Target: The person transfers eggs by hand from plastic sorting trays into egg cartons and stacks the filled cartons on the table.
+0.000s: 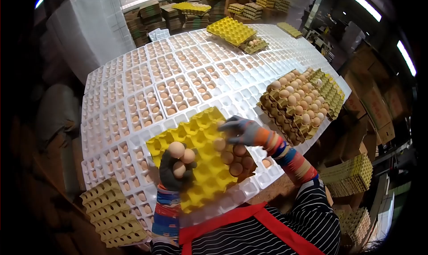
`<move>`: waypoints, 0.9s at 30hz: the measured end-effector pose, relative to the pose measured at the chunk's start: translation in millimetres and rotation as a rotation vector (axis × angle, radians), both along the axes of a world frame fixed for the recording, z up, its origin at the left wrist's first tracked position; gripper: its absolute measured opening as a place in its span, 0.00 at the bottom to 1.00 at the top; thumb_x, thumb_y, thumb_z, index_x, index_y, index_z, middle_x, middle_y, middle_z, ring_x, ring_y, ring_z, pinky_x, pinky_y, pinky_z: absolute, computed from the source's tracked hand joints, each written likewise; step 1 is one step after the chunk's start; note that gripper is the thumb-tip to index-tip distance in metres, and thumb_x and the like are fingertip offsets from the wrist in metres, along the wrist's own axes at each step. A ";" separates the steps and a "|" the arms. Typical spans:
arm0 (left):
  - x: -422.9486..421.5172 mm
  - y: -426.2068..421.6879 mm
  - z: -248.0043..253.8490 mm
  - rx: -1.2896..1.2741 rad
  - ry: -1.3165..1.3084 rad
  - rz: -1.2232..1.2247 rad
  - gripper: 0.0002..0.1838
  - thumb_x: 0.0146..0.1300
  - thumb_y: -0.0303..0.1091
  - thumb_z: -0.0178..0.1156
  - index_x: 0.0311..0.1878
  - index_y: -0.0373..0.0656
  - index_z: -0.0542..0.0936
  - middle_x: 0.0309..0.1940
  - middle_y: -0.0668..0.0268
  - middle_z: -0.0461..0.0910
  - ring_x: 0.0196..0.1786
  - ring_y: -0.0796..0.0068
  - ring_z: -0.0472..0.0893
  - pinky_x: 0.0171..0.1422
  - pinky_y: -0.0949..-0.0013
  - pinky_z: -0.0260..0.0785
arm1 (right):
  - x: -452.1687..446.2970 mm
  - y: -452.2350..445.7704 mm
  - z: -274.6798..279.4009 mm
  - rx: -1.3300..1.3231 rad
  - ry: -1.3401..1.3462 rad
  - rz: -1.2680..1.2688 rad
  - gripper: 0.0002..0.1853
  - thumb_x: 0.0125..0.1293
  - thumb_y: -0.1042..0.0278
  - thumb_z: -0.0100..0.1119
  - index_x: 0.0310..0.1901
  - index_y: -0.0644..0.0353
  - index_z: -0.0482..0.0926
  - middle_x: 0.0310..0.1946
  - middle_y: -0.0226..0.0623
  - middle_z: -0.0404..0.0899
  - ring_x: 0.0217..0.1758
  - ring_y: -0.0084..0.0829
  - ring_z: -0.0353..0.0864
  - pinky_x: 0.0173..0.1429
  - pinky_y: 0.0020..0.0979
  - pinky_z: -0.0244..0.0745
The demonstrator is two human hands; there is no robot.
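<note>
My left hand (pixel 171 174), in a dark glove, is closed around several things: three brown eggs (pixel 177 150) show in its palm, held above a yellow egg tray (pixel 203 177). My right hand (pixel 240 130), in a grey glove with a colourful sleeve cuff, hovers over the tray's right side. Its fingertips are blurred, and whether an egg is between them I cannot make out. Just below it, more brown eggs (pixel 236 168) lie grouped at the tray's right edge. Under the tray spread white plastic egg trays (pixel 196 219).
Egg-filled white trays (pixel 178 94) cover the table's left and far parts. To the right stands a stack of pulp trays (pixel 285 117) topped with eggs. Empty pulp trays (pixel 111 215) lie at the near left. A yellow tray (pixel 231 31) sits at the far side; cardboard boxes (pixel 372 99) stand right.
</note>
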State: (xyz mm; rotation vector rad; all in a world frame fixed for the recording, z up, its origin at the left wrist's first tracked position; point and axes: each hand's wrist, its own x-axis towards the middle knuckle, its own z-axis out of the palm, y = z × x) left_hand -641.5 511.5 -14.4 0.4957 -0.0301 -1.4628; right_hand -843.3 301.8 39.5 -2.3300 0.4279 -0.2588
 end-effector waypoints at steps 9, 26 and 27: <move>-12.3 10.1 -3.8 -0.030 -0.746 0.141 0.25 0.65 0.51 0.48 0.57 0.42 0.70 0.46 0.57 0.78 0.38 0.64 0.80 0.28 0.68 0.72 | 6.4 -7.6 2.7 -0.450 0.053 -0.065 0.19 0.43 0.54 0.67 0.40 0.47 0.82 0.42 0.41 0.74 0.44 0.41 0.76 0.46 0.35 0.75; -150.4 -281.4 -0.8 0.693 -2.607 -0.821 0.27 0.49 0.56 0.60 0.51 0.54 0.76 0.53 0.60 0.70 0.52 0.62 0.76 0.54 0.62 0.70 | -80.2 -99.0 -133.8 -0.335 0.217 -0.578 0.20 0.58 0.62 0.54 0.54 0.47 0.72 0.49 0.43 0.68 0.48 0.40 0.76 0.42 0.42 0.75; -145.8 -289.2 -15.8 0.738 -2.615 -0.845 0.26 0.50 0.54 0.60 0.51 0.53 0.76 0.53 0.59 0.70 0.53 0.62 0.76 0.55 0.62 0.70 | -81.4 -93.9 -131.6 -0.311 0.249 -0.536 0.21 0.58 0.61 0.54 0.55 0.46 0.70 0.49 0.43 0.68 0.47 0.40 0.76 0.43 0.42 0.75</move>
